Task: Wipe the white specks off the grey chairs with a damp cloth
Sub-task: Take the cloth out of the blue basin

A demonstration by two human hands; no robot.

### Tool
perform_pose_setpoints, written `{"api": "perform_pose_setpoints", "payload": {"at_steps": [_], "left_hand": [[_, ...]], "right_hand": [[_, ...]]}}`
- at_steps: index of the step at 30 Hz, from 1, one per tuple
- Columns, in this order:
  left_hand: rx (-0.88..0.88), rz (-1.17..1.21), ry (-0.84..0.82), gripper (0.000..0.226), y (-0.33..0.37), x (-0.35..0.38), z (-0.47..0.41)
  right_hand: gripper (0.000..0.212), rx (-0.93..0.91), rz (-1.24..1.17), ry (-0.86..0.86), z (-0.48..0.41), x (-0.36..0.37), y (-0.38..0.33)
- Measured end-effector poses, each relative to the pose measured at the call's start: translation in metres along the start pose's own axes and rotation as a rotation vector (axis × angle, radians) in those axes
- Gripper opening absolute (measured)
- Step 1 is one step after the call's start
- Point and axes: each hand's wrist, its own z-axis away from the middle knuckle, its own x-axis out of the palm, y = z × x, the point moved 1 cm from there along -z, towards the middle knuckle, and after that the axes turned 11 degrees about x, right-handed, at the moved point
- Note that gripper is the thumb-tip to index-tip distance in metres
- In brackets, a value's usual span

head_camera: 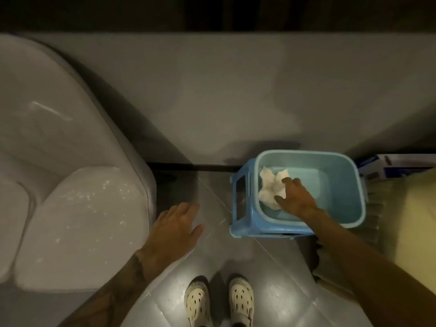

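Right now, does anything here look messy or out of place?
Yes: white specks dot the grey chair's seat cushion. The blue basin also overhangs its small stool on one side.

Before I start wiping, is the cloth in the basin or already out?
In. The cloth lies crumpled at the bottom of the blue basin, with the right hand touching it.

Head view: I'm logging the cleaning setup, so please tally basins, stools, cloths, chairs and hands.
Basin: 1
Stool: 1
Cloth: 1
Grey chair: 1
Hands: 2, left hand and right hand
Total: 6
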Motion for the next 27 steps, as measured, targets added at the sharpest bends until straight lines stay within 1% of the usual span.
{"api": "perform_pose_setpoints", "payload": {"at_steps": [3, 5, 6, 8, 10, 13, 17, 20, 24, 27], "left_hand": [[-0.034, 0.045, -0.020, 0.063, -0.017, 0.027, -0.013], [-0.057, 0.051, -0.057, 0.065, -0.024, 0.040, -0.018], [-0.063, 0.054, -0.060, 0.065, -0.026, 0.045, -0.020], [-0.075, 0.054, -0.060, 0.066, -0.031, 0.050, -0.023], [-0.089, 0.054, -0.065, 0.066, -0.033, 0.051, -0.024], [-0.099, 0.082, -0.075, 0.067, -0.033, 0.046, -0.018], [-0.096, 0.088, -0.011, 0.064, -0.024, 0.016, 0.003], [-0.081, 0.092, 0.032, 0.062, -0.013, -0.016, 0.029], [-0.065, 0.104, 0.084, 0.060, -0.012, -0.057, 0.075], [-0.046, 0.104, 0.128, 0.059, -0.033, -0.077, 0.116]], "right_hand": [[0.069, 0.037, 0.024, 0.016, -0.031, 0.022, -0.008], [0.070, 0.058, 0.088, 0.006, -0.045, 0.035, -0.012], [0.067, 0.066, 0.105, 0.020, -0.049, 0.042, -0.013], [0.055, 0.060, 0.080, 0.056, -0.056, 0.050, -0.014], [0.041, 0.036, 0.075, 0.042, -0.058, 0.052, -0.018], [0.035, 0.012, 0.064, 0.042, -0.046, 0.041, -0.017], [0.035, 0.006, -0.016, 0.140, 0.002, 0.002, -0.015], [0.037, -0.055, -0.016, 0.238, 0.058, -0.032, -0.030], [0.035, -0.153, -0.034, 0.318, 0.137, -0.050, -0.073], [0.033, -0.204, -0.053, 0.348, 0.194, -0.038, -0.120]]}}
